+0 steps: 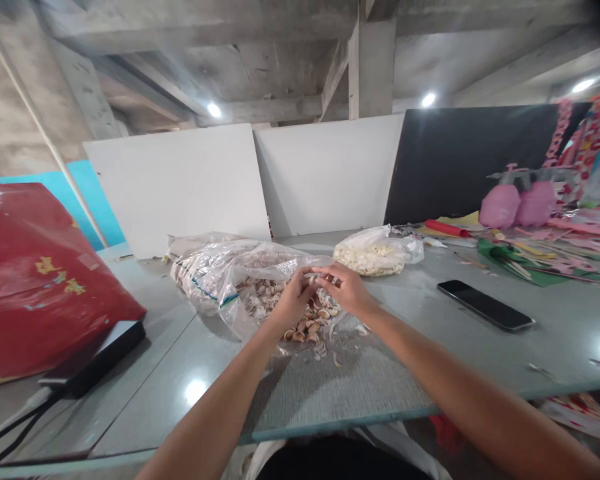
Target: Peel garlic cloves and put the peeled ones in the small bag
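Observation:
My left hand [296,297] and my right hand [349,288] meet at the fingertips above the pile. Pinched between them is a small pale piece that looks like a garlic clove [317,279], mostly covered by the fingers. Below lie several unpeeled garlic cloves [307,328] with pinkish-brown skins, spilling from the mouth of a large clear plastic bag [215,270]. Papery skin scraps [336,360] are scattered on the table just in front. Beyond my right hand rests a smaller clear bag of pale, peeled cloves [370,259].
A black phone [485,305] lies on the grey table [380,373] at the right. Pink spray bottles [500,205] and coloured paper strips [535,260] crowd the far right. At the left are a big red bag [45,280] and a black box [103,360] with cables. White boards [180,190] stand behind.

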`<action>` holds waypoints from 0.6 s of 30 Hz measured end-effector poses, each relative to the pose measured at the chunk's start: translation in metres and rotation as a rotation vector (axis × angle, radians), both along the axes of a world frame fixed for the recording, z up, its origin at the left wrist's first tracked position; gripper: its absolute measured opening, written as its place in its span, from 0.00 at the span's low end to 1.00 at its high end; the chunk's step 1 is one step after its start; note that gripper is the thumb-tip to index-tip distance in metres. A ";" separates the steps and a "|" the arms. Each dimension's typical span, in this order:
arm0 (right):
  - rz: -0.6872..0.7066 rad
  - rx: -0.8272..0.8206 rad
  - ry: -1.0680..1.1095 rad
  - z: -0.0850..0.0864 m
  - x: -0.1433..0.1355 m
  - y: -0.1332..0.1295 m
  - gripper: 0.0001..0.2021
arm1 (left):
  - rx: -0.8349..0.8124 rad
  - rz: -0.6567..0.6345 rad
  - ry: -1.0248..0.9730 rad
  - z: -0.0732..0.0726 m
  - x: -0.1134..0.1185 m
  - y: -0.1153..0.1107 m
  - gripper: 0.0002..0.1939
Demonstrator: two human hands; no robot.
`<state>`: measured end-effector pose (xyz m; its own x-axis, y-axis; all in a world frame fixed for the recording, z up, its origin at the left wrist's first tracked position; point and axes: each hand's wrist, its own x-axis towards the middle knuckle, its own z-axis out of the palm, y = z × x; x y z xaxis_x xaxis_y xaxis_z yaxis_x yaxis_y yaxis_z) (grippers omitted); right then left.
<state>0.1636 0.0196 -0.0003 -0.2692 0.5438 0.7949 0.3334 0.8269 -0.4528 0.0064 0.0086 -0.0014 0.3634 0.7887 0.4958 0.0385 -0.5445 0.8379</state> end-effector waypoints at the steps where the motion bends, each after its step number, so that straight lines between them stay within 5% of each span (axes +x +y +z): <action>1: 0.002 0.004 -0.005 0.000 0.001 0.001 0.13 | -0.007 -0.011 0.013 0.000 0.000 0.000 0.18; 10: 0.029 0.030 0.016 0.004 0.003 -0.003 0.10 | -0.161 -0.127 -0.131 0.000 0.005 0.000 0.20; 18: 0.040 -0.059 0.048 0.005 0.003 0.000 0.07 | -0.138 -0.114 -0.103 0.001 0.005 -0.002 0.18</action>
<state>0.1669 0.0197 0.0049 -0.2536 0.5801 0.7741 0.2775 0.8102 -0.5163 0.0116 0.0067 -0.0008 0.4071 0.8086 0.4248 -0.1068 -0.4198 0.9013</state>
